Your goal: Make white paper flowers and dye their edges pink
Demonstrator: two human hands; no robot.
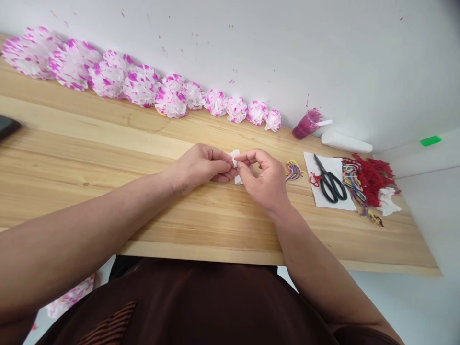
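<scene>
Between my two hands is a small piece of white tissue paper (235,153), its ends showing above and below the fingers. My left hand (206,165) pinches it from the left, fingers curled together. From the right, my right hand (261,175) grips the same piece between thumb and forefinger. The fingertips of both hands meet over its middle and hide that part. Just right of my right hand lies a small bundle of coloured strings (294,170) on the wooden table (215,225).
Pink-spotted white paper pom-poms (142,85) line the wall. At the right are a cup of magenta liquid (307,124), a white roll (347,142), black scissors (332,184) on white paper (319,199), and a red heap (373,175). A dark object (7,127) sits at the left edge.
</scene>
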